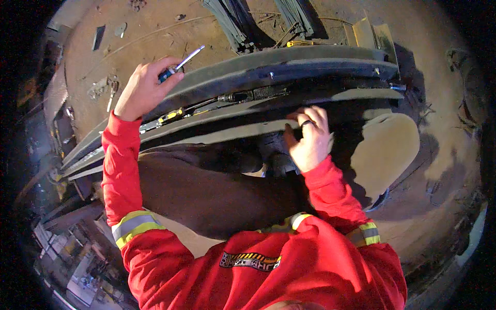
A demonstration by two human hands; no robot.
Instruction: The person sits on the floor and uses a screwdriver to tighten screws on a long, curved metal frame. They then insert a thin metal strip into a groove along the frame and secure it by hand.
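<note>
My left hand (147,87) is closed round the dark blue handle of a screwdriver (190,58). Its bare metal shaft points up and to the right, over the far side of a long dark metal beam (330,66). My right hand (311,137), with a dark ring on one finger, hovers by the beam's near edge. Its fingers are bent and apart, and nothing shows between them. In the beam's channel lies a yellow-and-black handled tool (171,116), left of a long black tool (226,98). Small bolts (377,71) stick up from the beam.
Two bundles of dark strips (227,23) lie on the brown floor beyond the beam, near a yellow tool (299,44). An upright metal plate (383,41) stands at the beam's right end. My legs (217,196) are close on the near side. Cluttered equipment (77,263) fills the lower left.
</note>
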